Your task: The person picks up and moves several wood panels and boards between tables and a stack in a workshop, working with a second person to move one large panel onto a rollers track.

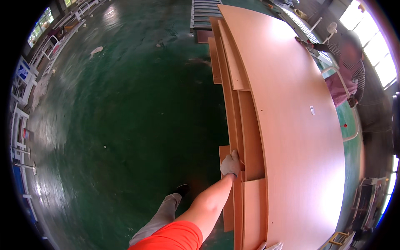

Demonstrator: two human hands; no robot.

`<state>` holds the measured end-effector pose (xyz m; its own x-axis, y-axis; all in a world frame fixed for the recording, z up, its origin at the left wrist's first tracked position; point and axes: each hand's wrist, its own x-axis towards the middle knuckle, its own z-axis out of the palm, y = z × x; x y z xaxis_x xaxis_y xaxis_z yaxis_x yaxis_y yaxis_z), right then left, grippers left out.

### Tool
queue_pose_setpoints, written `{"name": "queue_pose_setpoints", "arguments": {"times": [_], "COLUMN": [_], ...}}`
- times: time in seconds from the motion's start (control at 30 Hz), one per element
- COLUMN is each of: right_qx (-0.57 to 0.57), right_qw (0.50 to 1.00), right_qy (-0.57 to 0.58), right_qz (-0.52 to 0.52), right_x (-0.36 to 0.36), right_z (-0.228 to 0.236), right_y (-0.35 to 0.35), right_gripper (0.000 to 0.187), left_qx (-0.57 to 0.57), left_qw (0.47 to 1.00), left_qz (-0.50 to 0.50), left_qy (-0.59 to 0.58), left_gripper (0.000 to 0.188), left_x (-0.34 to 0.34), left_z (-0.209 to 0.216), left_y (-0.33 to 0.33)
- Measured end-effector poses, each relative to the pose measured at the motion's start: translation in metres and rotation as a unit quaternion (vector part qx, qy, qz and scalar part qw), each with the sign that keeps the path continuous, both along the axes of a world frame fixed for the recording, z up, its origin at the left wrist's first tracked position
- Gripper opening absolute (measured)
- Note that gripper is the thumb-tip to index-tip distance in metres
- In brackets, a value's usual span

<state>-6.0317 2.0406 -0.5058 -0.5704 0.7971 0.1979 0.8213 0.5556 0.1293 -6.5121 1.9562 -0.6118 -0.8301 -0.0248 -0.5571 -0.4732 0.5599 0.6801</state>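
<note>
A stack of wood-coloured furniture panels runs lengthwise before me, topped by one large smooth panel [291, 125] with small drilled holes and a white label. Below it, several narrower panels [251, 133] stick out unevenly on the left side. My left hand [230, 163], in a pale knitted glove, is closed on the edge of one of these lower panels [238, 191]. At the bottom edge of the picture, my right hand [271, 246], also gloved, lies at the top panel's near left edge with its fingers apart; most of it is cut off.
A co-worker [343, 71] in a pink apron and striped sleeves stands across the stack, one hand [303, 42] at the top panel's far edge. A roller conveyor [205, 16] lies at the far end. Green floor [146, 104] spreads to the left, with white-framed equipment [25, 83] along that side.
</note>
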Motion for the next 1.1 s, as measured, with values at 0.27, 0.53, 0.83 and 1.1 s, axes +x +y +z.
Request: {"name": "queue_pose_setpoints", "arguments": {"times": [0.27,0.53,0.83,1.1], "right_qx": [0.016,0.089,0.105,-0.018], "right_qw": [0.998,0.993,0.972,0.987], "right_qy": [-0.044,-0.074,-0.205,-0.145], "right_qz": [-0.036,0.021,0.043,-0.061], "right_x": [0.008,0.019,0.039,0.027], "right_z": [0.001,0.008,0.020,0.033], "right_y": [-0.048,-0.065,-0.063,-0.077], "right_gripper": [0.085,0.077,0.057,0.063], "left_qx": [0.029,0.054,0.068,0.080], "left_qw": [0.998,0.995,0.997,0.995], "left_qz": [0.004,0.055,0.033,0.052], "left_qy": [0.063,0.056,-0.013,0.002], "left_gripper": [0.055,0.066,0.064,0.061], "left_x": [-0.014,-0.019,-0.026,-0.028], "left_z": [0.021,0.034,0.071,0.064], "left_y": [-0.047,-0.069,-0.076,-0.079]}}
